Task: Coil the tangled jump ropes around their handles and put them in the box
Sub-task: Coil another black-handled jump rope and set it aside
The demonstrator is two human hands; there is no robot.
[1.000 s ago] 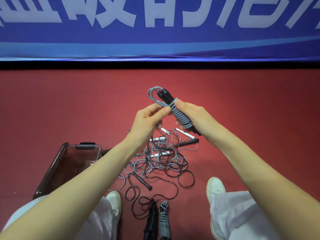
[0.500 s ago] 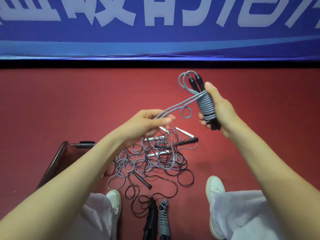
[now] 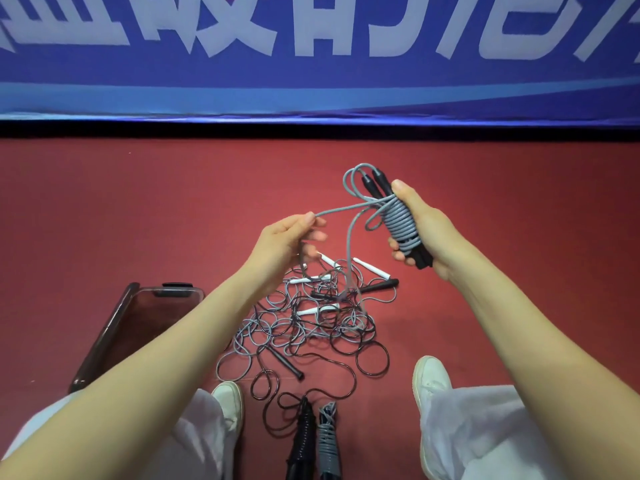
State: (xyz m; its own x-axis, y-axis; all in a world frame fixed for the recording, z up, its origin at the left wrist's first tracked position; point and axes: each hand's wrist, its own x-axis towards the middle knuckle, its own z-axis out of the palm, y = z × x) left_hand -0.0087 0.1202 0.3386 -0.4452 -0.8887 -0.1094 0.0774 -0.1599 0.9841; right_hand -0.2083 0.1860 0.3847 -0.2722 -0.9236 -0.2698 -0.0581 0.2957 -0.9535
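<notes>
My right hand (image 3: 420, 230) grips a pair of black handles wrapped in grey rope (image 3: 398, 221), held up over the red floor. A loose strand of that grey rope runs left to my left hand (image 3: 289, 242), which pinches it; another length hangs down into the tangle. The pile of tangled grey and black ropes (image 3: 311, 323) with white and black handles lies on the floor between my feet. The clear box (image 3: 114, 327) with a dark rim sits at the left, partly hidden by my left forearm. Two coiled ropes, one black (image 3: 303, 441) and one grey (image 3: 327, 441), lie near the bottom edge.
A blue banner (image 3: 311, 57) with white characters stands along the far edge of the floor. My white shoes (image 3: 431, 379) and light trouser legs flank the rope pile.
My hands have drawn apart: the right hand lifted the wrapped handles up and to the right, and the left hand pulled a strand out from the coil to the left.
</notes>
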